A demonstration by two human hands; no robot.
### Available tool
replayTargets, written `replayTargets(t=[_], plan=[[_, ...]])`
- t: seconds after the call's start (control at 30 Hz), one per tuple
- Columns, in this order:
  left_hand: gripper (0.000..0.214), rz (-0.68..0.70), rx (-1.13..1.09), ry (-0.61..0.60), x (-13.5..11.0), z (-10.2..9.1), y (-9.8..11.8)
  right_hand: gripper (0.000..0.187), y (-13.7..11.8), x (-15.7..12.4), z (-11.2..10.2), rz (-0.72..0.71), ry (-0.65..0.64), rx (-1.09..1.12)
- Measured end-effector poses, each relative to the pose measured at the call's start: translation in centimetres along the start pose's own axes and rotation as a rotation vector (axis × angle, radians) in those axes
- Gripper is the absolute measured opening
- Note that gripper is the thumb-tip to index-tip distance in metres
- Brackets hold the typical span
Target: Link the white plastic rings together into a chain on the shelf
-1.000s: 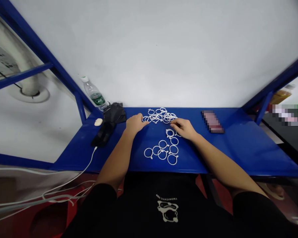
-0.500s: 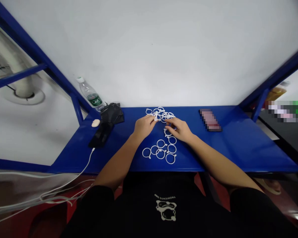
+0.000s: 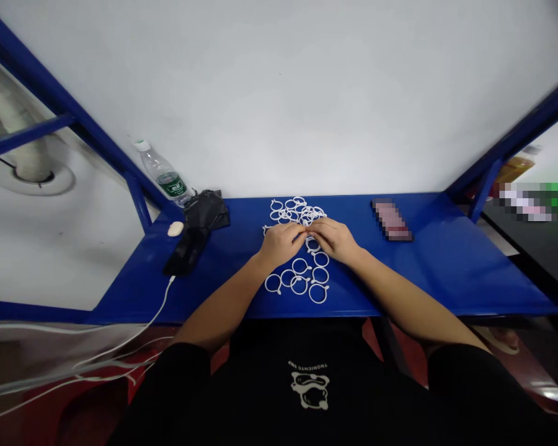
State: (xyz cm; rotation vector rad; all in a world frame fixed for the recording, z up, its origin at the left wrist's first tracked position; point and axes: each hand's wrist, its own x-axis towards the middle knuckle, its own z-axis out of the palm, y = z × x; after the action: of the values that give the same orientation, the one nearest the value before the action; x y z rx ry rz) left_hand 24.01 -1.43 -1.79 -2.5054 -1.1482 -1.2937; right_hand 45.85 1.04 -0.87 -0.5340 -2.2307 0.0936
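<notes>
My left hand [image 3: 281, 243] and my right hand [image 3: 333, 238] meet fingertip to fingertip over the blue table [image 3: 446, 266]. Both are closed in a pinch on a small white plastic ring [image 3: 305, 231], mostly hidden by the fingers. Just beyond the hands lies a loose heap of white rings [image 3: 297, 212] near the wall. Nearer to me, below the hands, several rings [image 3: 300, 280] lie flat in rows.
A black pouch [image 3: 199, 226] and a small beige object [image 3: 175, 228] lie at the left, with a water bottle [image 3: 162, 173] behind them. A white cable [image 3: 144, 325] trails off the front left edge. A phone [image 3: 391, 219] rests at the back right.
My left hand left the far heap with a ring and drew in to the right. My right hand closed in to meet it, so both now pinch together.
</notes>
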Motion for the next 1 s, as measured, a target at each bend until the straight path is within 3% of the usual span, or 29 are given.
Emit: replayTargets(t=[0.17, 0.3, 0.47, 0.6, 0.7, 0.83, 1.0], plan=[[0.024, -0.006, -0.051, -0.084, 0.1, -0.3, -0.3, 0.023, -0.3, 0.1, 0.3, 0.021, 0.0, 0.058], [0.024, -0.098, -0.058, -0.205, 0.7, -1.4, -2.0, 0.022, 0.0, 0.1, 0.1, 0.018, 0.005, 0.067], [0.034, -0.639, 0.254, -0.288, 1.4, -3.5, -5.2, 0.031, 0.9, -0.1, -1.3, 0.135, 0.004, -0.032], [0.045, -0.887, 0.346, -0.57, 1.2, -4.0, -7.2, 0.032, 2.5, -0.6, -1.5, 0.245, -0.005, -0.068], [0.042, -0.892, 0.344, -0.601, 0.6, -3.4, -8.1, 0.032, 3.3, -0.8, -0.6, 0.236, -0.146, -0.032], [0.022, -0.775, 0.298, -0.503, -0.6, -2.3, -9.2, 0.035, 2.8, -0.6, 1.1, 0.175, -0.35, 0.015], [0.016, -0.623, 0.272, -0.361, -1.2, -1.7, -9.6, 0.036, 1.6, -0.3, 2.0, 0.134, -0.454, 0.043]])
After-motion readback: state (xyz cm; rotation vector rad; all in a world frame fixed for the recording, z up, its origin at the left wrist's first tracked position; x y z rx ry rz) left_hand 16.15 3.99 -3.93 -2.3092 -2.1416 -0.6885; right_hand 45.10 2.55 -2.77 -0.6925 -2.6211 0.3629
